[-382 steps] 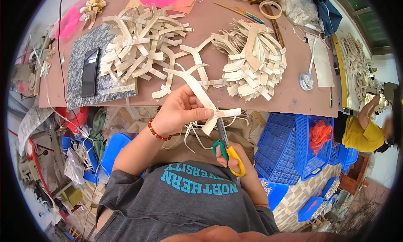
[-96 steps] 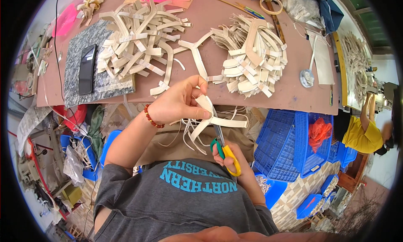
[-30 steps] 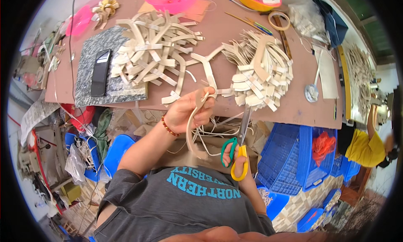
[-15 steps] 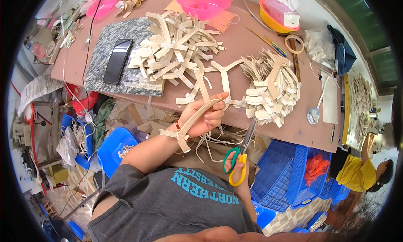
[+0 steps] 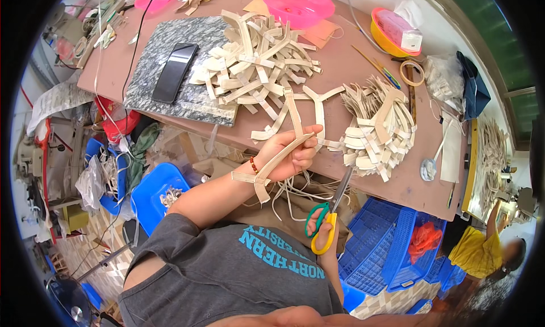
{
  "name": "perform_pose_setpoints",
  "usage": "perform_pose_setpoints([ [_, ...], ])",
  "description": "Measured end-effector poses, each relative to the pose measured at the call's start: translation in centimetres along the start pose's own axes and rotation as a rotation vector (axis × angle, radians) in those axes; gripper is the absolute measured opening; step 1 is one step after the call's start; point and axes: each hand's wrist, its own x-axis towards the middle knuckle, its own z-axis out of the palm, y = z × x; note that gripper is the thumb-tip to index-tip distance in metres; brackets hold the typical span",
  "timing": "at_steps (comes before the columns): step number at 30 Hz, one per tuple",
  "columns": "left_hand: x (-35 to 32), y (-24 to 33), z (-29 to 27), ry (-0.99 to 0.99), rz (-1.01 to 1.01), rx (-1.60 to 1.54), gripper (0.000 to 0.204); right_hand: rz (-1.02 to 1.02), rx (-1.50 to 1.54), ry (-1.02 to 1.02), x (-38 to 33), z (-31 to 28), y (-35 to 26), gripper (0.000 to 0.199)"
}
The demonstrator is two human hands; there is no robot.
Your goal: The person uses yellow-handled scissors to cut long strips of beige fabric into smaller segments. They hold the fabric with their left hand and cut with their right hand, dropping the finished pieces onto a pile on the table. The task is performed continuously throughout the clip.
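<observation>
My left hand (image 5: 290, 157) is closed on a beige Y-shaped stitched fabric strap (image 5: 278, 158), held by its middle near the table's front edge. One end of the strap points up toward the table, and its forked end hangs over my wrist. In my right hand (image 5: 323, 229) is a pair of scissors (image 5: 342, 192) with green and yellow handles, its blades pointing up and away from me. The blades look nearly closed, and their tips lie just below a stack of similar straps (image 5: 381, 137). Beyond my left hand, another Y-shaped strap (image 5: 319, 114) lies on the table.
A loose heap of straps (image 5: 261, 60) covers part of a grey stone slab (image 5: 153, 57), with a black phone (image 5: 175, 72) beside it. Farther back are a pink basin (image 5: 298, 6) and a tape roll (image 5: 412, 73). Blue crates (image 5: 369, 242) stand at right; a person in yellow (image 5: 477, 253) works beyond.
The view has shifted, so the table and its contents sit farther right and mostly lower. My left hand still grips the strap and my right the scissors, with little movement between them.
</observation>
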Motion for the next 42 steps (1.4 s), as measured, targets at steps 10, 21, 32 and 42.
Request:
perform_pose_setpoints([
  [10,0.1,0.3,0.7,0.026,0.014,0.001,0.035,-0.006,-0.04,-0.033,0.0,-0.1,0.4,0.062],
  [21,3.3,19.5,12.7,0.458,1.122,2.467,0.036,0.0,-0.026,0.025,0.0,-0.6,-0.2,0.049],
  [32,15.1,-2.4,7.5,0.056,0.635,2.464,0.02,-0.063,0.027,0.167,-0.1,-2.4,-0.7,0.047],
  [42,16.6,-3.9,7.2,0.265,0.45,2.29,0.038,-0.051,0.079,0.179,0.2,-2.3,0.7,0.048],
])
